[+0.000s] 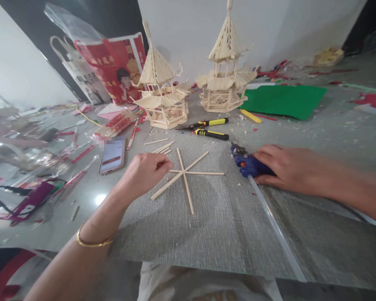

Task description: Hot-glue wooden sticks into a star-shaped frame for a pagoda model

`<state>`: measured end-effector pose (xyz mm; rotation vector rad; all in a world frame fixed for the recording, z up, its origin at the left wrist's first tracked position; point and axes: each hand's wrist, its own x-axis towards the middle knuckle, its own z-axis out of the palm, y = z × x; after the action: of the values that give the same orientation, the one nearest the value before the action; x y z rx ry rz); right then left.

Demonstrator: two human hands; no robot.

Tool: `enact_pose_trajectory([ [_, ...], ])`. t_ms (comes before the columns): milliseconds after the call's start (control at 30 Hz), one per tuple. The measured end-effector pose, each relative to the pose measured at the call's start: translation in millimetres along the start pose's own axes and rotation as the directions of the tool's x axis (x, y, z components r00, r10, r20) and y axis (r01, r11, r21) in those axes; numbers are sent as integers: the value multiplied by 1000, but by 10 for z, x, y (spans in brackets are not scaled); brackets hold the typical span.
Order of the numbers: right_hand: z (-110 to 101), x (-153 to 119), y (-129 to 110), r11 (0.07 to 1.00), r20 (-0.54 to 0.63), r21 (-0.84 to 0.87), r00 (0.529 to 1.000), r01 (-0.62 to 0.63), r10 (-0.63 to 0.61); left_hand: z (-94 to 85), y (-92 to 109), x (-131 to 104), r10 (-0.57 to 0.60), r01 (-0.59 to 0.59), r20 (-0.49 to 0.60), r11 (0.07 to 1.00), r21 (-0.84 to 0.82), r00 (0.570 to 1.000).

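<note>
Three thin wooden sticks (pixel 188 192) lie crossed at their middles like a six-armed star on the grey table. At the star's left, my left hand (pixel 146 171) is closed, its fingers curled over the end of the level stick (pixel 207 173); the hand hides that end. My right hand (pixel 278 167) is wrapped round the handle of a blue hot glue gun (pixel 247 163), which rests on the table right of the star, nozzle pointing up and left. A long clear glue stick (pixel 277 230) sticks out of its back toward the front edge. Loose sticks (pixel 163 147) lie behind my left hand.
Two wooden-stick pagoda models (pixel 166 108) (pixel 222 96) stand at the back. Before them lie open yellow-black pliers (pixel 211 128). A phone (pixel 112 156), stick packets (pixel 115 123) and a purple device (pixel 28 202) are on the left; red bags (pixel 113 71) and green sheet (pixel 282 100) farther back.
</note>
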<state>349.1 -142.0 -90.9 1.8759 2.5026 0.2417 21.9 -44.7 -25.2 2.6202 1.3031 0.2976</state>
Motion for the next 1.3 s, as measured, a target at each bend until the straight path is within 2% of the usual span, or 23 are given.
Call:
enact_pose_trajectory([
  [100, 29, -4, -5, 1000, -34, 1, 999, 26, -26, -65, -59, -26, -39, 36, -102, 999, -39, 994],
  [300, 97, -10, 27, 999, -74, 32, 997, 30, -27, -26, -242, -12, -28, 29, -94, 999, 13, 995],
  [433, 45, 3, 48, 993, -22, 118, 999, 26, -23, 46, -361, 21, 84, -81, -31, 994, 77, 996],
  [567, 16, 14, 53, 988, 8, 153, 1000, 17, -18, 104, -418, 51, 223, -231, 78, 965, 124, 972],
  [767, 62, 8, 67, 983, -40, 182, 999, 26, -19, 109, -401, 74, 226, -241, 118, 962, 127, 967],
  [1133, -63, 52, 159, 945, 26, 322, 997, 57, -68, 64, -268, -9, 165, -189, 153, 970, 155, 974],
  [1300, -155, 59, 213, 882, 47, 469, 996, 45, -76, 70, -205, -39, 202, -227, 167, 962, 152, 965],
])
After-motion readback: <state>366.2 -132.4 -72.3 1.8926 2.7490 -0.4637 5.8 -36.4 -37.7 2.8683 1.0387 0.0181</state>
